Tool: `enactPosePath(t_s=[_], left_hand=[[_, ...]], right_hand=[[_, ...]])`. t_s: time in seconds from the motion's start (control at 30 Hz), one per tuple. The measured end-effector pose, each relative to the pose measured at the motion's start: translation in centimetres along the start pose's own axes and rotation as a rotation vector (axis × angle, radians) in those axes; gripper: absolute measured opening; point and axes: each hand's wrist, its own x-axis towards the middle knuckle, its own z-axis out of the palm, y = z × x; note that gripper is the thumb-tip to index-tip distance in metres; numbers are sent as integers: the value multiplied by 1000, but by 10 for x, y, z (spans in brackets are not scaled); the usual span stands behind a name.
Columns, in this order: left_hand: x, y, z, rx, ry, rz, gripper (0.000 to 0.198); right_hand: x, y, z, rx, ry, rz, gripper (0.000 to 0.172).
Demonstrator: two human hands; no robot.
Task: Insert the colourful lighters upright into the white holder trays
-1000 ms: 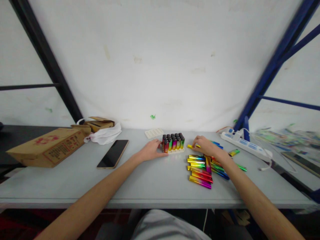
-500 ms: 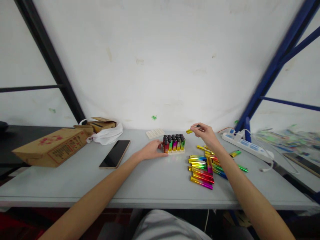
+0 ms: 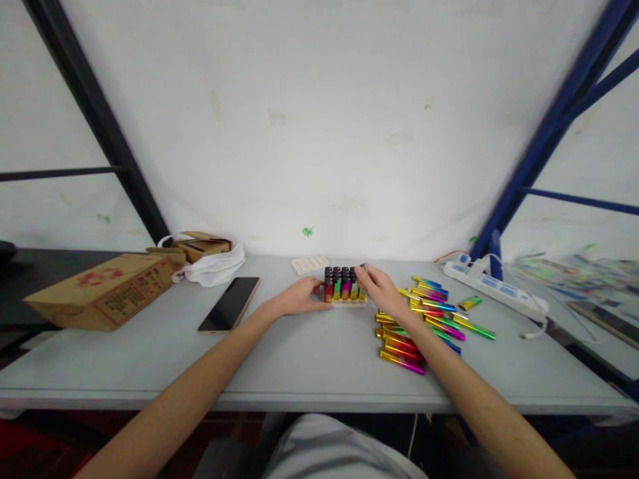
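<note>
Several lighters [image 3: 344, 286] with black tops and shiny multicoloured bodies stand upright in rows in a white holder [image 3: 349, 304]. My left hand [image 3: 301, 295] is closed round the left end of this group, thumb in front and fingers behind. At the right end, my right hand [image 3: 377, 287] pinches a lighter at the top of the rows. Most of that lighter is hidden by the fingers. Below and to the right of this hand lies a loose pile of shiny gold, red, green, blue and purple lighters [image 3: 403, 349], partly covered by my forearm.
Behind the group lies another white holder [image 3: 309, 264] with holes. A phone [image 3: 229, 305] rests at left, near a white plastic bag [image 3: 217, 266] and a cardboard box [image 3: 104, 291]. A power strip [image 3: 494, 287] with cables runs along the right, by a blue metal frame [image 3: 544, 126].
My right hand has moved left and down with the lighter, from above the pile to the right end of the standing rows. My left hand has stayed in place.
</note>
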Motion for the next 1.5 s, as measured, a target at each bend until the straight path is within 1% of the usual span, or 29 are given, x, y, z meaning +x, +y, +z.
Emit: enactPosePath(t_s=[0.07,0.17,0.27,0.37,0.47,0.6,0.87,1.07,1.3,1.4,1.5], left_hand=[[0,1,0,9,1,-1,48],[-1,2,-1,3,5,-7,46],[-1,4,0,-12,19,-17,46],[-1,5,0,-2,27,-23,45],[-1,6,0,14,23,-22,43],[-1,7,-1,5,8,-19,43],[-1,7,-1,11,12,-26,46],[-2,8,-1,7,30,-25,46],[-1,5,0,17,23,-27,48],[-1,6,0,13,30,-33,48],[-2,8,-1,8,30,-36,48]], right_hand=[[-1,0,5,-108,59,-13,54],[-2,2,10,-176,94,34,55],[-2,3,15,-223,110,75,47],[-2,4,17,-252,111,71,39],[-2,3,17,-263,108,66,37],[-3,2,16,-268,107,64,38],[-5,-3,16,-263,96,48,50],[-5,-2,19,-271,91,55,46],[-5,3,16,-292,108,55,31],[-5,3,15,-294,110,52,31],[-6,2,15,-301,123,42,37]])
